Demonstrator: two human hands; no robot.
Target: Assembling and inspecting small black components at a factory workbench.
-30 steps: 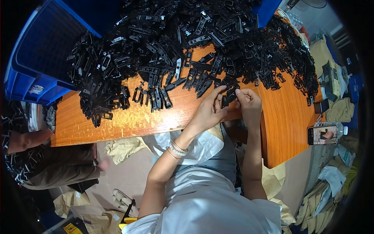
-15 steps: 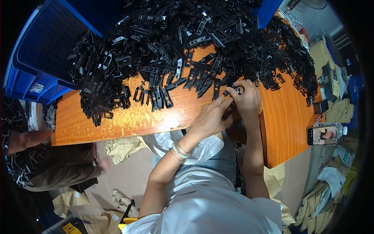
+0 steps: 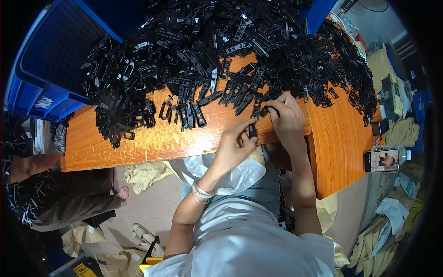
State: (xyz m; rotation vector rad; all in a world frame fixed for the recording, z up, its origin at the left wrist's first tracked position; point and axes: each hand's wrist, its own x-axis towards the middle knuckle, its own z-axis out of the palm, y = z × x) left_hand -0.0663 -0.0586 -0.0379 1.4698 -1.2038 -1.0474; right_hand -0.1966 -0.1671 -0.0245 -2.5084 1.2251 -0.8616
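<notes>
My left hand (image 3: 233,144) is near the table's front edge, its fingers curled round a small black plastic part (image 3: 252,132). To its right and a little farther off, my right hand (image 3: 289,121) pinches another small dark piece (image 3: 264,111) between thumb and fingertips. The two hands are apart. Just beyond them, a loose group of black slotted plastic parts (image 3: 240,97) lies on the wooden table (image 3: 152,147). A large heap of similar black parts (image 3: 184,51) rises behind that group.
A blue crate (image 3: 50,99) stands at the left. Small black parts (image 3: 341,64) spread along the right side. A phone (image 3: 381,160) leans by a clear bottle (image 3: 404,154) at the right edge. Another person's arm (image 3: 34,167) shows at the left.
My hands were together over the work; now they have separated. The left has drawn back toward me and left with a black part, while the right has shifted slightly.
</notes>
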